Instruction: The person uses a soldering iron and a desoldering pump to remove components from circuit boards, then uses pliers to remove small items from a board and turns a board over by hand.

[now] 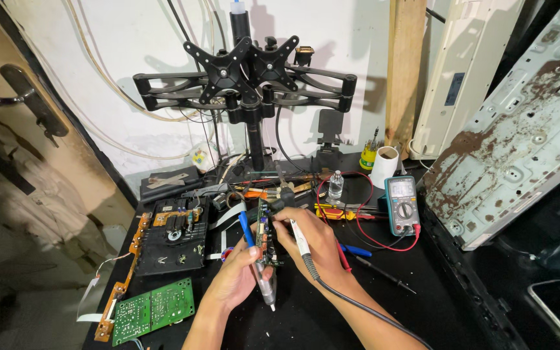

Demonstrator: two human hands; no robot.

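Two hands clenched: left hand (241, 269) fingers grasp circuit board (264, 234), right hand (315, 243) fingers grip soldering iron (301, 241) beside it

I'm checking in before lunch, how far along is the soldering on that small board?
Done: the black unit lies opened, a green board set aside. In hand: the left hand steadies the small board with a blue tool; the right hand holds the iron. Left: board unmounted, meter idle.
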